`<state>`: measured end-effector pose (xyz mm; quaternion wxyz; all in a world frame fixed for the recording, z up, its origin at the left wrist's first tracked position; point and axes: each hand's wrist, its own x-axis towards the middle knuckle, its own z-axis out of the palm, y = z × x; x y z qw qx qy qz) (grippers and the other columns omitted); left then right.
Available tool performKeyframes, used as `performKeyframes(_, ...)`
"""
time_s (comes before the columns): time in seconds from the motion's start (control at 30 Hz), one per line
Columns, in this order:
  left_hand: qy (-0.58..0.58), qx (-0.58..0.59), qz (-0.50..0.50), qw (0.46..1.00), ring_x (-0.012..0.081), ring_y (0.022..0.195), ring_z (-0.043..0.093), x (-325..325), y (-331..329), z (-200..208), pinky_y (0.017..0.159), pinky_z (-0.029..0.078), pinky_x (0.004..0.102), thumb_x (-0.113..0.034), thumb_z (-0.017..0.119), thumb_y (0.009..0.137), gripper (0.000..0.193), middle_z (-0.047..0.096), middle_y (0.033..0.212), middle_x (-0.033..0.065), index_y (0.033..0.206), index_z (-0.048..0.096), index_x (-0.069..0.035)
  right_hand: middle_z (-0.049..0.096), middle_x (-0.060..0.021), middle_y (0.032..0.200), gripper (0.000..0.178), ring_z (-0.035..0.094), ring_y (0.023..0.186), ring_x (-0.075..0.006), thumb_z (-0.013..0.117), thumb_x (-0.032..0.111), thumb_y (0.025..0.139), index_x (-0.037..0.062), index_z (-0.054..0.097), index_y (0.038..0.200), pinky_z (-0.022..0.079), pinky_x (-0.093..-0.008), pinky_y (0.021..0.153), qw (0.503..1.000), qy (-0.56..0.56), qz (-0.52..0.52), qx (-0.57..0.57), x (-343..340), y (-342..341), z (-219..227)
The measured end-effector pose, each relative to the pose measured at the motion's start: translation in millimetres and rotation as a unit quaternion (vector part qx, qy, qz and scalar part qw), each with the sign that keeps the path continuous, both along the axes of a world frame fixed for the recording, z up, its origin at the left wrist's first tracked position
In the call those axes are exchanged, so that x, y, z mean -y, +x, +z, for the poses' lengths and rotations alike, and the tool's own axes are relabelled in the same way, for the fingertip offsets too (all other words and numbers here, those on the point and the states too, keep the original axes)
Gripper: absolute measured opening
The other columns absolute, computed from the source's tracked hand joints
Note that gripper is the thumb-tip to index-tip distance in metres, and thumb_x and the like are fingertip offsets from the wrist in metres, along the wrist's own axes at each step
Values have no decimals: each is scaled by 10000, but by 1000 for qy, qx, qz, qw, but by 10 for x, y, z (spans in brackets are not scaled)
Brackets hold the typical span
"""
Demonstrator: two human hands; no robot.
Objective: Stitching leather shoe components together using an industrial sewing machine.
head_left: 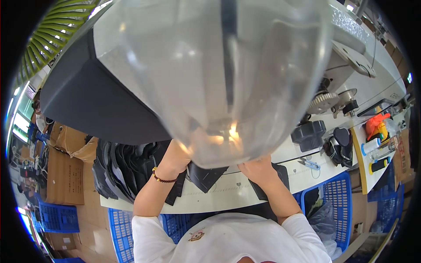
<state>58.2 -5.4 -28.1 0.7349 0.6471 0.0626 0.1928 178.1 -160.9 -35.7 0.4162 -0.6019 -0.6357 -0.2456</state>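
A large clear, cloudy shield (267, 87) of the sewing machine (144, 26) hangs before my hands and blurs the work area. My left hand (179, 157), a beaded bracelet on its wrist, reaches behind the shield's left edge; its fingers are too blurred to read. Below the shield, a dark fabric piece (205, 177) lies between my hands. My right hand (258, 168) is closed at the shield's lower right edge, its fingers curled and their tips hidden. Another dark piece (280, 173) lies under my right wrist. A lamp glow shows through the shield.
Stacked dark cut pieces (127, 168) cover the table's left end. Small blue thread snips (309, 164) and a black knob (308, 135) are at the right, near a side shelf with thread spools (379, 165). Blue crates (340, 197) stand below; a cardboard box (63, 175) stands left.
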Motion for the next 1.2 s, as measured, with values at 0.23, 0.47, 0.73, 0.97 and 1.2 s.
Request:
performKeyframes(0.23,-1,43,-19,999,144,805,562,-46,16,13,719,457,252,21,595,702,301,574,954,108,995,526,29,545,-101,845,231,521,720,-272,588,-14,542,12,548,768,437,-350,612,999,36,3,10,-52,-11,67)
performKeyframes(0.47,-46,48,-65,996,147,803,566,-112,36,90,716,448,242,-27,619,693,318,574,959,106,990,529,44,537,-106,843,259,521,735,-268,549,-6,505,5,552,764,441,-349,627,1000,10,-23,5,-58,-63,69)
performKeyframes(0.73,-36,-14,-99,994,174,897,536,-170,55,239,780,429,271,-13,660,628,407,566,993,98,1012,529,24,529,-95,795,202,519,688,-261,559,9,536,3,549,737,429,-328,578,999,4,-25,-29,-15,-89,24)
performKeyframes(0.97,52,6,-37,998,253,980,505,-151,106,265,870,373,352,-289,394,848,443,532,1058,169,1084,470,79,533,-87,795,182,512,680,-237,555,15,538,2,547,719,414,-315,572,998,45,-30,12,-54,-98,28)
performKeyframes(1.2,73,41,-57,995,254,978,505,-284,55,143,869,375,353,-290,383,851,447,525,1065,171,1093,458,79,515,-89,762,167,496,674,-246,537,38,496,10,529,661,411,-332,587,998,32,-47,-6,-96,-142,-48)
